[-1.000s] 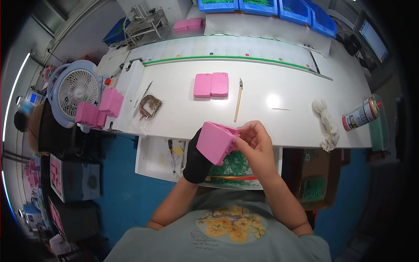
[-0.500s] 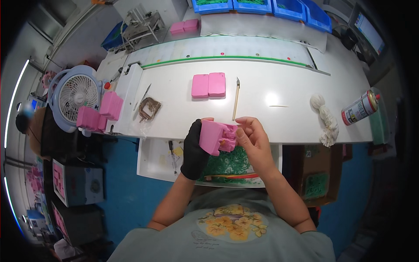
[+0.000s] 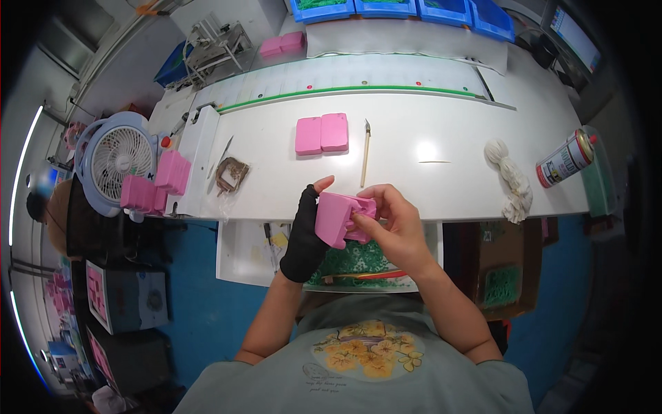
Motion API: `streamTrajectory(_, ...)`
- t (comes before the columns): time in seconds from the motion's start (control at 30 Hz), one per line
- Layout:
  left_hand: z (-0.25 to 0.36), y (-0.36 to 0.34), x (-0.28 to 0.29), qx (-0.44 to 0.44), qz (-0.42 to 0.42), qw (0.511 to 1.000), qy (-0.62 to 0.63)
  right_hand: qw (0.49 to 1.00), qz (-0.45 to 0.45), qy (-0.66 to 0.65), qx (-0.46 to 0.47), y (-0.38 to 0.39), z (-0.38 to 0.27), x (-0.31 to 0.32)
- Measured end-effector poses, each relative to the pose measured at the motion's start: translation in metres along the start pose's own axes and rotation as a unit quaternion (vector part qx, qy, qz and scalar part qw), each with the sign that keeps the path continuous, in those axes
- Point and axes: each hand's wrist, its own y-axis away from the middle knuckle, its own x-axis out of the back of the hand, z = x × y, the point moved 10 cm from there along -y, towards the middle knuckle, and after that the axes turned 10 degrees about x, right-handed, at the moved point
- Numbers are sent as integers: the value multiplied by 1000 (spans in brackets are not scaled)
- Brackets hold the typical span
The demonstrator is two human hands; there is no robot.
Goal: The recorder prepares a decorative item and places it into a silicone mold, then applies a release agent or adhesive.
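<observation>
Over the drawer (image 3: 230, 254), the left hand (image 3: 302, 245) grips the pink block (image 3: 332, 219), the right hand (image 3: 400, 231) pinches its edge, and I fear a hard tug might tear it

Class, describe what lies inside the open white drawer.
Green bits, a reddish stick, a yellow slip and a pen-like tool show. The left hand, right hand, pink block and tabletop hide other parts.

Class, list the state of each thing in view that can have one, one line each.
Left hand: gloved, holding pink block
Right hand: bare, touching that block; grip unclear
Drawer: pulled open
Monitor: lit
Paired pink blocks: lying side by side
White cloth: bunched
Fan: running or stopped, can't tell
</observation>
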Motion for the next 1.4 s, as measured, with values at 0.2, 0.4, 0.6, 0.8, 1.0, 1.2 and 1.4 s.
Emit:
streamTrajectory(0.2, 6, -8, 0, -39, -18, 994, -101, 999, -29, 4, -35, -1, 1, -4)
streamTrajectory(0.4, 1, -5, 9, -51, 31, 998, 15, 993, 54, -58, -83, 12, 12, 0)
streamTrajectory(0.6, -1, -2, 4, -47, 20, 998, 41, 999, -23, 41, 18, 10, -7, -13)
streamTrajectory(0.8, -12, -3, 8, -24, -19, 997, 65, 998, -48, 25, 41, 16, -14, -20)
streamTrajectory(1.0, 5, -1, 0, -19, -24, 999, 40, 999, 4, -7, 48, 22, -4, -19)
streamTrajectory(1.2, 1, -2, 4, -2, -16, 1000, 16, 999, 9, -43, 15, 20, 2, -16)
streamTrajectory(1.4, 4, -1, -4, -3, -60, 998, 26, 996, 26, -23, -77, 19, 12, -13)
